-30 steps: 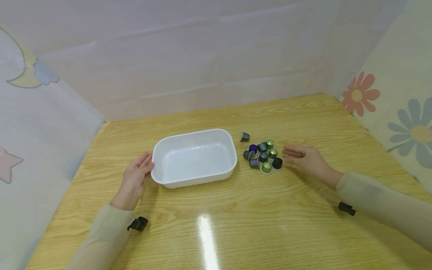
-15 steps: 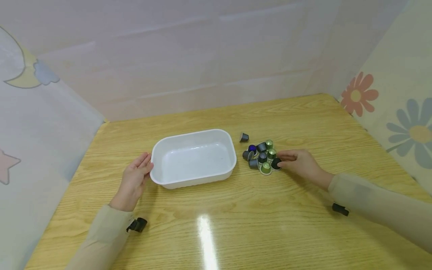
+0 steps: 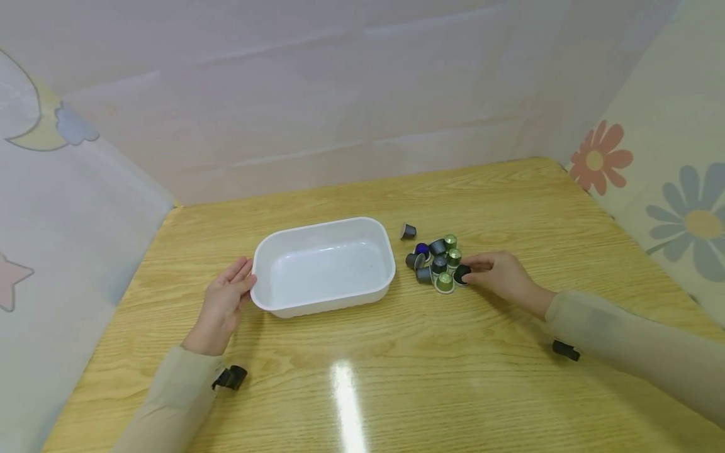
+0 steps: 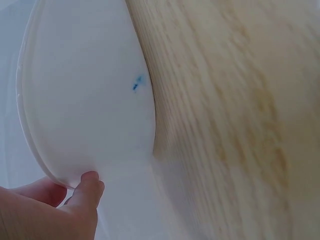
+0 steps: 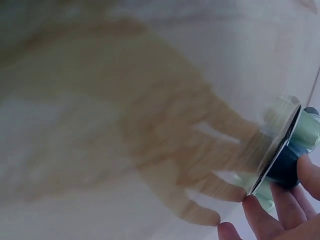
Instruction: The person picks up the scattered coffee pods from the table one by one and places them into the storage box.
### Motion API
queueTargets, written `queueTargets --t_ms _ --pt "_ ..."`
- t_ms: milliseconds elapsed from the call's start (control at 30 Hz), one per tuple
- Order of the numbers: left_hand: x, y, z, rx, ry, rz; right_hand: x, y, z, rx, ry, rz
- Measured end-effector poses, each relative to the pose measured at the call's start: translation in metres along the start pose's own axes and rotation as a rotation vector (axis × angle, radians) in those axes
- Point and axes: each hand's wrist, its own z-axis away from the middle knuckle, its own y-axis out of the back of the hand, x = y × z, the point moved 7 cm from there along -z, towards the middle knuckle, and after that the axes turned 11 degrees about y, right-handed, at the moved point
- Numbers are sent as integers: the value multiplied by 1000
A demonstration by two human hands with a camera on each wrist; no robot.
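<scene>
A white rectangular plastic tub point(image 3: 334, 305) stands on the wooden table. My left hand point(image 3: 221, 305) grips its left end, thumb and fingers on either side of the rim in the left wrist view. Right of the tub lies a cluster of coffee capsules. At the cluster's right edge my right hand point(image 3: 506, 277) pinches a black coffee capsule point(image 3: 461, 275); the right wrist view shows fingertips at the dark capsule's point(image 5: 284, 167) body and rim. Close by are green capsules point(image 3: 444, 282), a blue-purple one point(image 3: 421, 250) and several dark grey ones point(image 3: 423, 275).
One grey capsule point(image 3: 408, 231) lies apart behind the cluster. The wooden table point(image 3: 283, 390) meets pale patterned sheets point(image 3: 283, 113) at the back and sides. Black wrist straps point(image 3: 230, 377) show below each sleeve.
My right hand has moved left to the black capsule, and its fingers have closed on it. The left hand stays on the tub's rim.
</scene>
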Motion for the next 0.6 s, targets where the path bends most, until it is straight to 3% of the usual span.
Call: queueTargets --t_ms 600 --pt "-2 0 2 -12 -13 -40 -11 20 1 55 -113 -90"
